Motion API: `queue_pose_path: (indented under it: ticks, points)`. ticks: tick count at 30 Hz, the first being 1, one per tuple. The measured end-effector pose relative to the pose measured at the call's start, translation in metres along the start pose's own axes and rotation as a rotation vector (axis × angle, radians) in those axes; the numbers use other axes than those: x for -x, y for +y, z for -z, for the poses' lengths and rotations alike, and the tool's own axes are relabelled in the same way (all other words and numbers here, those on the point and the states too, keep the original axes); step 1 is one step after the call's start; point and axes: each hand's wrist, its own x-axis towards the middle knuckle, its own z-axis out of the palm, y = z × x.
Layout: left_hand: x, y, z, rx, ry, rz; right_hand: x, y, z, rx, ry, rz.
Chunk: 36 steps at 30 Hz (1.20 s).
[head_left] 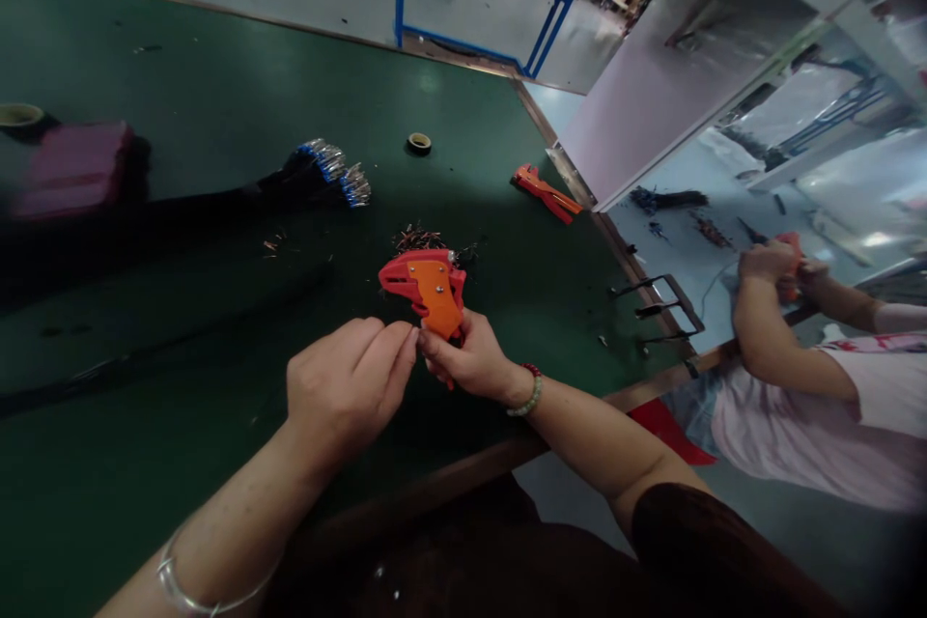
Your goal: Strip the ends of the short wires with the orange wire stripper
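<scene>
An orange and red wire stripper (435,294) is held in my right hand (474,357), its fingers wrapped round the handle. Close beside the handle, my left hand (351,381) is closed, thumb and fingers pressed together; what it pinches, if anything, is too small to make out. Just beyond the tool's head lies a small pile of copper-coloured scraps (418,239) on the green table (238,97). To the left rests a bundle of black cables with blue and silvery ends (337,169).
A tape roll (418,144) and a second orange tool (545,193) lie farther back. A pink box (72,169) sits at the left. Black metal brackets (662,309) stand by the right edge. Beyond it, a person in a pale shirt (832,406) works at another table.
</scene>
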Motion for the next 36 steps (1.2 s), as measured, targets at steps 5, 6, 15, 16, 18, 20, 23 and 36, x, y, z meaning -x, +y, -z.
queue_pose_path:
  ticks: [5,6,15,16,18,20,23,36]
  points:
    - [-0.003,-0.001,-0.001,0.001,-0.02,0.049,-0.005,0.0,0.016,-0.001,0.013,0.091]
    - [-0.004,-0.002,-0.002,-0.007,-0.028,0.057,-0.005,0.0,0.019,-0.012,0.017,0.13]
    - [-0.003,-0.037,0.006,-0.3,-0.012,0.088,-0.002,-0.013,0.03,0.143,-0.094,0.434]
    - [-0.001,-0.043,0.01,-0.346,0.007,0.107,-0.003,-0.016,0.031,0.213,-0.104,0.43]
    - [0.004,-0.054,0.017,-0.422,0.044,0.174,-0.004,-0.021,0.034,0.329,-0.128,0.393]
    - [0.009,-0.062,0.021,-0.417,-0.003,0.225,-0.006,-0.025,0.038,0.391,-0.143,0.32]
    - [0.01,-0.062,0.017,-0.301,-0.024,0.344,-0.009,-0.026,0.043,0.383,-0.147,0.196]
    - [0.016,-0.026,-0.045,0.497,-0.325,0.627,-0.007,-0.022,0.036,0.392,-0.06,0.169]
